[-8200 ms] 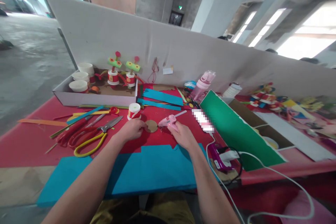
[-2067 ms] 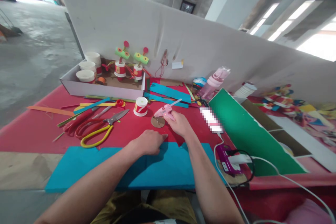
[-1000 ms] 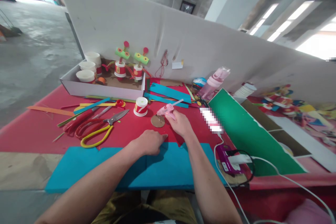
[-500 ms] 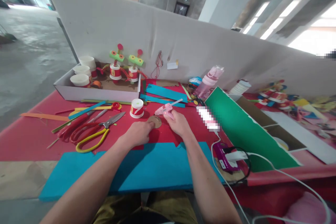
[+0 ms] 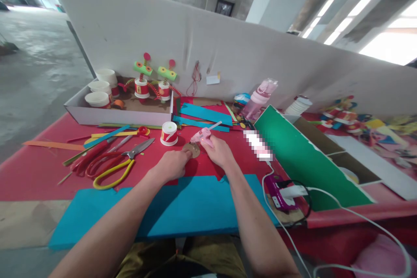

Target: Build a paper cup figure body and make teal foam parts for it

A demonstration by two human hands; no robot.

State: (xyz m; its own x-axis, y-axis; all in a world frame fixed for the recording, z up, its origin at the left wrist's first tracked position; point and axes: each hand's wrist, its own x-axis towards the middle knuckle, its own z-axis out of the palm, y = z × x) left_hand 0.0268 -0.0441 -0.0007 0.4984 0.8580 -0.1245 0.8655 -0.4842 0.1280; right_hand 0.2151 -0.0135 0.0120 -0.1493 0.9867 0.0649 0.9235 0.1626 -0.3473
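Observation:
A pink hot glue gun (image 5: 205,136) is gripped in my right hand (image 5: 219,150), a glue stick poking out of its back end. The nozzle points down at a round cardboard disc (image 5: 194,151), just over its upper part. Fingers of my left hand (image 5: 172,163) are closed on the disc's left edge; the thumb is partly hidden. Just behind that hand an upside-down paper cup (image 5: 169,133) in red and white stands on the red table covering (image 5: 150,139). To the left lie scissors (image 5: 130,155) with red and yellow handles.
Blue board (image 5: 195,208) runs along the front edge. A white box (image 5: 120,117) with paper cups and cup figures stands back left. On the right are a purple power strip (image 5: 282,193) with cables and a green-walled box (image 5: 293,165). A pink bottle (image 5: 260,97) stands behind.
The glue gun has shifted slightly left over the disc, with my right hand following. My left hand keeps its hold on the disc. The whole view has moved a little.

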